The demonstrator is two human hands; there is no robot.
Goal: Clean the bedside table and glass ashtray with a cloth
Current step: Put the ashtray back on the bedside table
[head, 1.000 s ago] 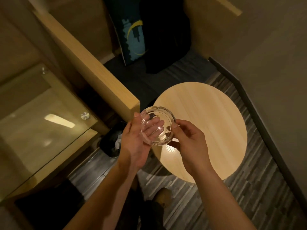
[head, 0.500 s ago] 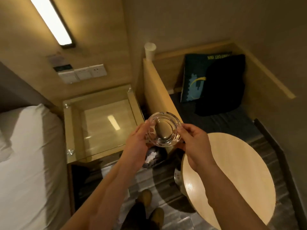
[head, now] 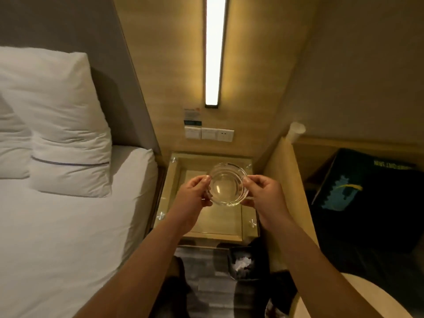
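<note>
A round clear glass ashtray [head: 227, 184] is held up in the air over the bedside table [head: 215, 226], a square wooden table with a glass top. My left hand [head: 195, 193] grips the ashtray's left rim and my right hand [head: 263, 193] grips its right rim. The ashtray's hollow faces me and looks empty. No cloth is in view.
A bed with white sheet [head: 68, 226] and pillows [head: 59, 125] lies left of the table. A wooden partition [head: 284, 180] stands to its right, with a dark cushion [head: 367, 193] behind. A black bin [head: 243, 262] sits on the floor below; a round wooden table [head: 339, 301] is at bottom right.
The view has swung left from the round table to the bedside table and bed. Both hands carried the ashtray along and now hold it over the glass-topped table.
</note>
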